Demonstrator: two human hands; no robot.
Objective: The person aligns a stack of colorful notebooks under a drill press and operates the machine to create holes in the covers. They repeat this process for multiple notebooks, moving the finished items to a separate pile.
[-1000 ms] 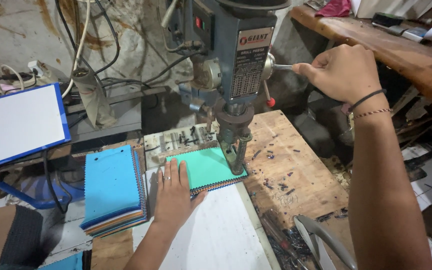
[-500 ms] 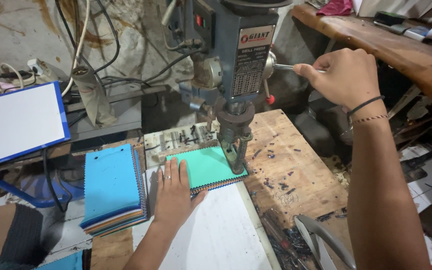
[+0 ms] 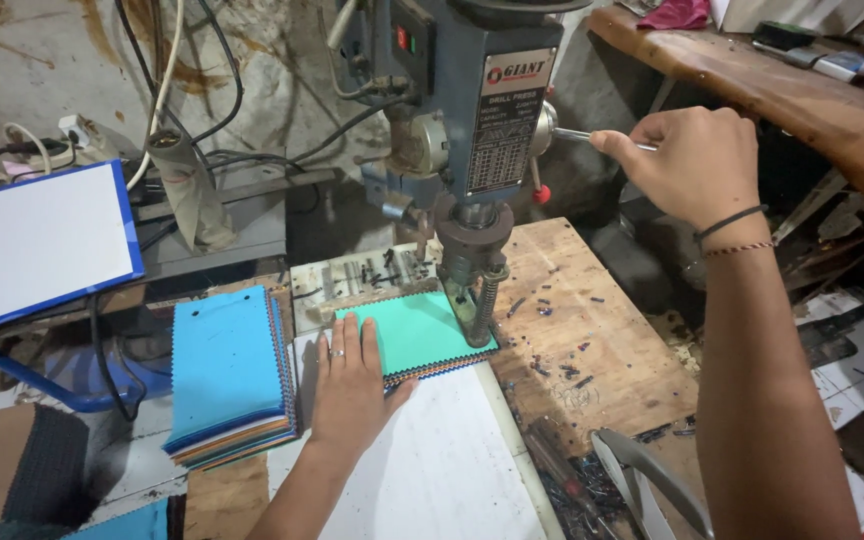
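Your left hand [image 3: 350, 385] lies flat, fingers spread, pinning the green swatch stack [image 3: 422, 335] under the drill press [image 3: 472, 150] spindle at the table's [image 3: 602, 340] back edge. Your right hand [image 3: 697, 165] is closed around the feed lever [image 3: 577, 134].

Head view, steeply down, close

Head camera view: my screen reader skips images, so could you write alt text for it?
A person's left hand presses flat on a teal-topped stack of fabric swatches under a blue drill press, while the right hand grips the press's feed handle. A second, blue-topped swatch stack lies to the left on the wooden workbench.
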